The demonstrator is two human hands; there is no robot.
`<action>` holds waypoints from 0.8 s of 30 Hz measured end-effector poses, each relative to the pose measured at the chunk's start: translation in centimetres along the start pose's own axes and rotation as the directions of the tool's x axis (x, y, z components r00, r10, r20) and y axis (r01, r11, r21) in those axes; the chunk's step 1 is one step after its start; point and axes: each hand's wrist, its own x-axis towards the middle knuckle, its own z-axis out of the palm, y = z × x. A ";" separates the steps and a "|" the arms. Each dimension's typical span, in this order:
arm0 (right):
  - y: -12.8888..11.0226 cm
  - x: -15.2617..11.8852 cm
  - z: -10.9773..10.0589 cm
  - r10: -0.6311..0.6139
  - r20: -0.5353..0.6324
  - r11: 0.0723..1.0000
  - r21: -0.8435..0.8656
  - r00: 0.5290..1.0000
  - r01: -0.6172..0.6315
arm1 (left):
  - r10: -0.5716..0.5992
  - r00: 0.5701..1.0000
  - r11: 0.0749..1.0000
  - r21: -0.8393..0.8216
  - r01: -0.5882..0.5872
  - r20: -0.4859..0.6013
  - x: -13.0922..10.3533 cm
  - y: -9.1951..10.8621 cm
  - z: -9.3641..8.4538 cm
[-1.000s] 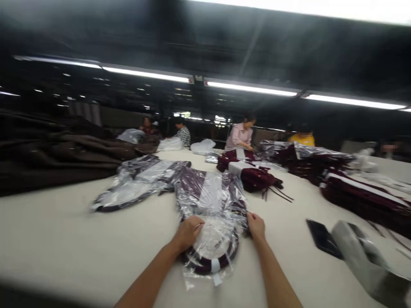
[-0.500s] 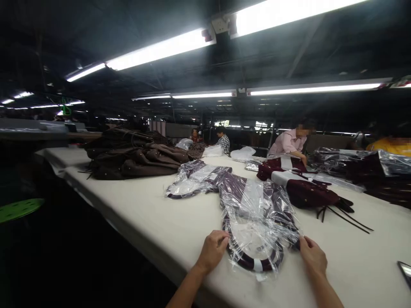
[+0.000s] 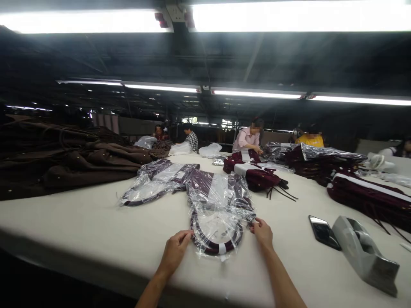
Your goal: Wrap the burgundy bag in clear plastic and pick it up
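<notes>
White table (image 3: 80,222), bagged handbag (image 3: 218,205) now centred.

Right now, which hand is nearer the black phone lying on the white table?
Right. The right hand grips the clear plastic-wrapped bag, left of the black phone; the left hand is farther left.

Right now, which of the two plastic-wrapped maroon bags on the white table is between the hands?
The nearer clear-plastic-wrapped maroon bag, handles toward the table edge: the left hand and right hand touch its wrap. The other wrapped bag lies farther left, untouched.
</notes>
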 end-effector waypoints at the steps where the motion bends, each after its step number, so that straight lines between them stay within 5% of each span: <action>1: 0.0 0.0 0.0 0.001 0.002 1.000 -0.001 1.000 -0.001 | -0.005 1.000 1.000 -0.004 0.005 -0.006 0.0 0.0 0.0; 16: -0.2 -0.3 -0.3 0.016 0.030 1.000 -0.021 0.999 -0.016 | 0.021 1.000 0.999 0.044 -0.021 0.003 -0.9 0.8 0.0; 24: 0.0 -0.2 0.4 0.025 0.002 0.997 0.073 1.000 -0.026 | -0.032 0.998 0.995 -0.095 0.028 -0.045 -0.4 0.2 -0.4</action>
